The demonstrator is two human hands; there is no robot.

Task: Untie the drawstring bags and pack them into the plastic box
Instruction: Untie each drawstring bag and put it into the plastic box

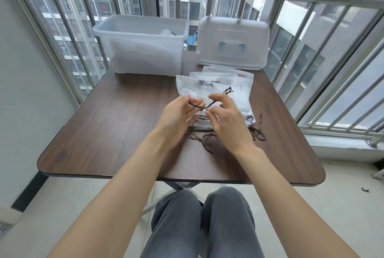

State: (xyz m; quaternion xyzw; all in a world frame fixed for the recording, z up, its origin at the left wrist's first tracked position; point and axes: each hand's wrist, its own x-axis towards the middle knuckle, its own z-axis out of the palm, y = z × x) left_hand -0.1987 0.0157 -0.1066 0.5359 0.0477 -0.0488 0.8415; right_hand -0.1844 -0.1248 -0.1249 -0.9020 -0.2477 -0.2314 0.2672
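While 2 hands (204, 115) pinch 1 drawstring (199, 106), 1 plastic box (141, 43) stands open.

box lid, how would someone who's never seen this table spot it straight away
Start at the far edge of the brown table, by the window railing. The open plastic box stands far left; the box lid lies flat to its right. Alone among the pale plastics, it has a blue-hinged handle in the middle.
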